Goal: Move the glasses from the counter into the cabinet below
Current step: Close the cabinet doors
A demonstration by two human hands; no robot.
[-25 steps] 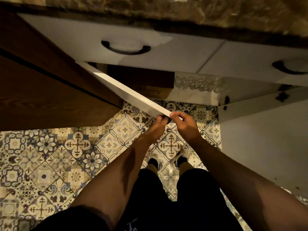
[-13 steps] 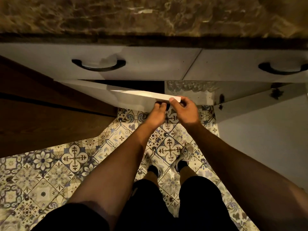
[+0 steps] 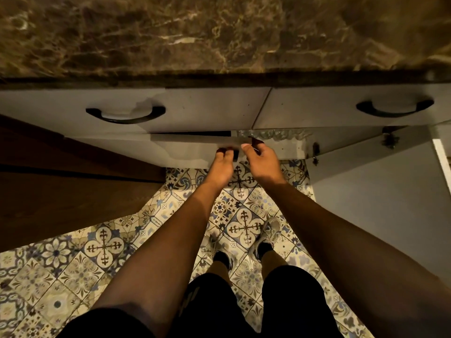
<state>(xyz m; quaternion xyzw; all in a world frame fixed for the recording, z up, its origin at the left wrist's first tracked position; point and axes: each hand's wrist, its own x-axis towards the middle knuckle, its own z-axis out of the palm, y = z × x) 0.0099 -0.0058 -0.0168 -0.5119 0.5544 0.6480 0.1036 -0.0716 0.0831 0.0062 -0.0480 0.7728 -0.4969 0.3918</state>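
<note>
Several clear glasses (image 3: 275,134) stand in a row inside the lower cabinet, just visible under the drawers. The white left cabinet door (image 3: 185,150) is swung almost fully in, with a narrow dark gap above it. My left hand (image 3: 220,167) grips the dark handle at the door's free edge. My right hand (image 3: 262,164) is beside it, thumb and curled fingers pinching the same edge. No glass shows on the brown marble counter (image 3: 219,32).
The white right cabinet door (image 3: 380,191) stands wide open on the right. Two white drawers (image 3: 195,111) with black handles sit under the counter. A brown wooden panel (image 3: 61,186) juts out at the left. My feet stand on the patterned floor tiles (image 3: 102,247).
The left cabinet door has swung from wide open to nearly closed, both hands moving with its edge toward the cabinet. The view has tilted up and shows more counter.
</note>
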